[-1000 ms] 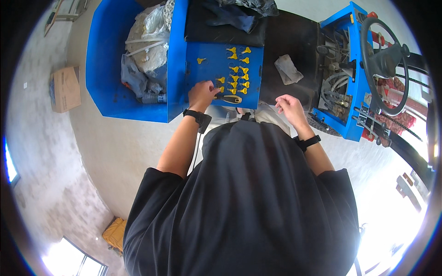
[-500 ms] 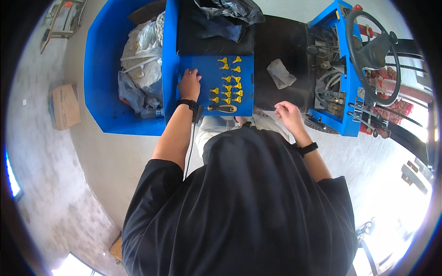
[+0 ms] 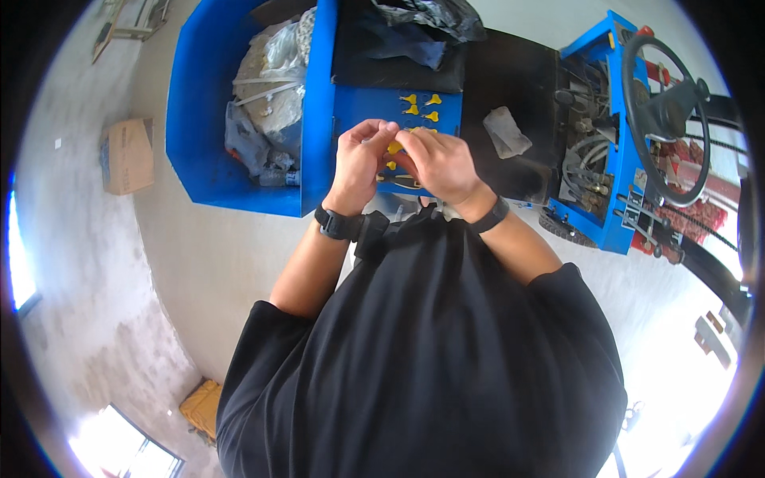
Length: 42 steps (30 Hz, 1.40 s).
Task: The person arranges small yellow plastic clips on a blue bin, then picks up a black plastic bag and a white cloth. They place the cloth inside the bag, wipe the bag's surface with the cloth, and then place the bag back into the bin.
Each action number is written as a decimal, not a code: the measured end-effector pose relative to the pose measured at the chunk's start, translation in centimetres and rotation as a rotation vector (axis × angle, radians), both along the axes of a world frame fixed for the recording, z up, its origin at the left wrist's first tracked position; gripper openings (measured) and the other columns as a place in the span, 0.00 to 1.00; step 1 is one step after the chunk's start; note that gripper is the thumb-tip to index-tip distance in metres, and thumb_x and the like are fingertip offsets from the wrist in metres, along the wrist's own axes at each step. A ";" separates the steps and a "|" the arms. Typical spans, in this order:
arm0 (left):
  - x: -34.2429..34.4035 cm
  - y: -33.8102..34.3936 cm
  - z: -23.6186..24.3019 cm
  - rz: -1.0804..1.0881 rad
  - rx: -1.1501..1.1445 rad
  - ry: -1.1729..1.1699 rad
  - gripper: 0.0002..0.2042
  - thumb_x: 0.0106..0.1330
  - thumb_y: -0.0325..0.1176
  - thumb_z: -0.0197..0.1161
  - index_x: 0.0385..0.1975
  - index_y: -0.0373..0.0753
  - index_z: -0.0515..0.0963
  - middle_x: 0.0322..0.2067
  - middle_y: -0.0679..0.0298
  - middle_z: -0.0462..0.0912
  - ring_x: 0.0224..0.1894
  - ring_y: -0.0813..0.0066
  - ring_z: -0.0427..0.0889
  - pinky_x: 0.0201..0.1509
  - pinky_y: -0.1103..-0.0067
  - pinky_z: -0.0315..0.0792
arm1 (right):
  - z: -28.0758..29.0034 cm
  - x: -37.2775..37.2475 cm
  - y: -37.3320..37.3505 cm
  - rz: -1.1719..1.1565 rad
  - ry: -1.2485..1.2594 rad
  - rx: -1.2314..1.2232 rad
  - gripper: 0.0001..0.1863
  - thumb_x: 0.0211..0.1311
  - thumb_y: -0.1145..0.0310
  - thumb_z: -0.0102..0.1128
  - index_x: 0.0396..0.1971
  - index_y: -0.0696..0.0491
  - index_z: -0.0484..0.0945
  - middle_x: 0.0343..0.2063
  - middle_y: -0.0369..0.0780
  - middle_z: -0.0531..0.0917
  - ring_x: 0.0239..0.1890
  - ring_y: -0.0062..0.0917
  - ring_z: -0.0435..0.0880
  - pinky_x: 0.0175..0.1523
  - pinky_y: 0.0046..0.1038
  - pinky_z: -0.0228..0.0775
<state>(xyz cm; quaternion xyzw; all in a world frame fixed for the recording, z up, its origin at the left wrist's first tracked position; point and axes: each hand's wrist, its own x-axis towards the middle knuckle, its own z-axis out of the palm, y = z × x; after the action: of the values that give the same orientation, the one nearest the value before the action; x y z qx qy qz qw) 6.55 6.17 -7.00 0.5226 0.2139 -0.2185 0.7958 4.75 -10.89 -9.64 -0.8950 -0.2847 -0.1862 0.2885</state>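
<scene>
My left hand [image 3: 357, 166] and my right hand [image 3: 443, 166] meet above the blue panel [image 3: 358, 103], fingertips pinched together. Whatever is between the fingers is too small or hidden to make out. Small yellow key-shaped pieces [image 3: 431, 116], some with dark rings, lie in rows on the panel; my hands cover many of them. A screwdriver with a yellowish handle [image 3: 405, 182] shows partly below my hands, near the panel's front edge.
On the left, a blue bin [image 3: 191, 119] holds plastic bags and rubble. Black plastic [image 3: 446, 20] lies on the dark seat behind the panel. A grey rag [image 3: 507, 132] rests on the black surface to the right, before the steering wheel [image 3: 665, 107], levers and hoses.
My left hand has come from the panel's left side to the middle. My right hand has moved left to join it, fingertips now together. The whole view has shifted slightly.
</scene>
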 end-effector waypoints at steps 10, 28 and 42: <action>-0.3 4.1 4.5 -0.242 0.151 -0.148 0.09 0.75 0.33 0.63 0.42 0.33 0.83 0.22 0.76 0.73 0.20 0.91 0.59 0.23 0.86 0.50 | 4.3 0.5 1.0 0.107 0.066 0.232 0.09 0.68 0.65 0.67 0.37 0.54 0.79 0.27 0.38 0.83 0.29 0.29 0.85 0.34 0.26 0.78; -3.5 15.2 8.5 -0.357 0.764 -0.419 0.07 0.58 0.22 0.72 0.35 0.33 0.85 0.28 0.63 0.87 0.27 0.82 0.79 0.32 0.82 0.73 | 7.6 -0.9 11.2 0.283 0.268 0.242 0.06 0.65 0.72 0.66 0.34 0.55 0.77 0.30 0.44 0.83 0.37 0.41 0.85 0.40 0.36 0.77; -4.6 23.5 5.1 -0.245 0.780 -1.122 0.07 0.58 0.21 0.71 0.35 0.35 0.82 0.30 0.56 0.86 0.28 0.58 0.86 0.30 0.75 0.78 | 9.1 -3.0 20.0 -0.144 1.319 0.599 0.21 0.80 0.57 0.53 0.30 0.58 0.77 0.19 0.36 0.81 0.20 0.19 0.80 0.28 0.23 0.71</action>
<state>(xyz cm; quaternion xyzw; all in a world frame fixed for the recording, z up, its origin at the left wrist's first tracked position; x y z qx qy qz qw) 1.95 29.68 -1.86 0.8249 -0.2276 0.0893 0.5097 1.76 9.07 -0.51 -0.7204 0.0713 0.3034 0.6196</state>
